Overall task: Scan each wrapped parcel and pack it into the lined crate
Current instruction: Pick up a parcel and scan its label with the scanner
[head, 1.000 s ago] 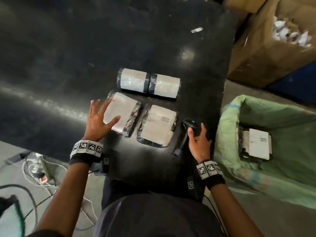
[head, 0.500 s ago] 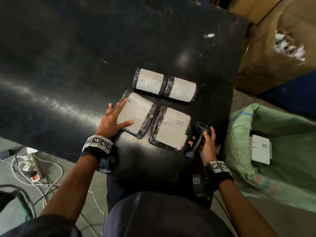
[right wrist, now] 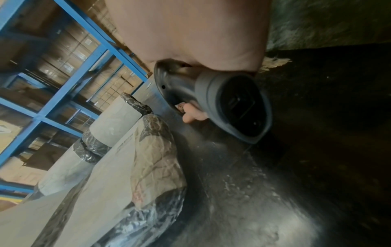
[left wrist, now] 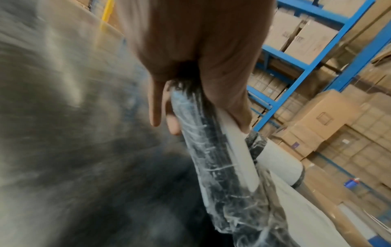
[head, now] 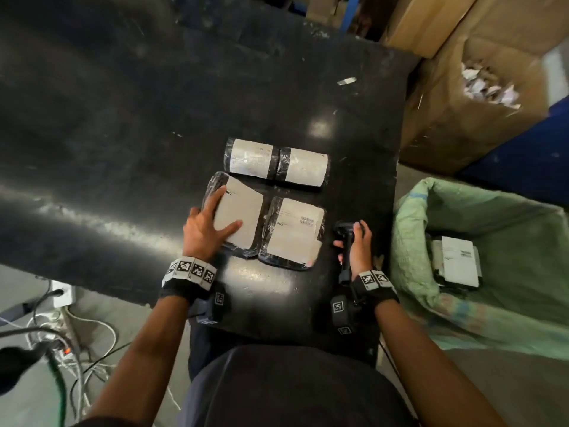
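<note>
Black worktable (head: 129, 155): four wrapped parcels remain — my left hand (head: 204, 229) grips the nearest flat parcel (head: 238, 217), my right hand (head: 357, 246) clasps the barcode scanner (head: 346, 238). At least one labelled parcel (head: 455, 265) lies packed in the lined crate (head: 409, 217).

Cardboard boxes (head: 462, 97) beside table, cables (head: 55, 343) on floor

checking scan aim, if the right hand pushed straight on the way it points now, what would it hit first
Probably nothing: the right hand, gripping the scanner, points across bare tabletop. The flat parcel sits just left of that line; depth is unclear.
</note>
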Available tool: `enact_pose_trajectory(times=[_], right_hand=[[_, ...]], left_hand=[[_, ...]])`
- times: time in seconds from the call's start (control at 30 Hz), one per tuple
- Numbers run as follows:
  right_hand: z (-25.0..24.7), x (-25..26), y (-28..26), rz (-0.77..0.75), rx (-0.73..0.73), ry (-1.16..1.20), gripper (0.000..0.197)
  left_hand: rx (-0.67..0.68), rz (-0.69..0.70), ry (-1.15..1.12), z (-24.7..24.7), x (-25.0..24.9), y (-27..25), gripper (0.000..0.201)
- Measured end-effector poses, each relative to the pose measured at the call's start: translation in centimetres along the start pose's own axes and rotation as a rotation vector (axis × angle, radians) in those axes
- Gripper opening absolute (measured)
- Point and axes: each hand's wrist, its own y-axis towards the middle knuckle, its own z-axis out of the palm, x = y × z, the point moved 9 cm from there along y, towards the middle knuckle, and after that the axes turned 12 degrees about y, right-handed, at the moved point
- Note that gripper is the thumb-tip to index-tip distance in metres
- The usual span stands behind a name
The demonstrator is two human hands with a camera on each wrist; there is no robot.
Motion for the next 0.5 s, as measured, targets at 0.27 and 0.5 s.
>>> enact_pose_trajectory(times=[0.27, 0.5], right_hand=[[0.6, 8.7, -4.8, -0.105, 0.175, 0.039, 0.04], [3.4, 17.9, -12.8, -0.211, 0.461, 0.255, 0.029]], left_hand=[[-0.347, -0.093, -0.158, -5.2, -1.7, -3.4, 0.071], [-0.582, -0.005, -0.357, -6.9, -10.3, -5.2, 0.072]])
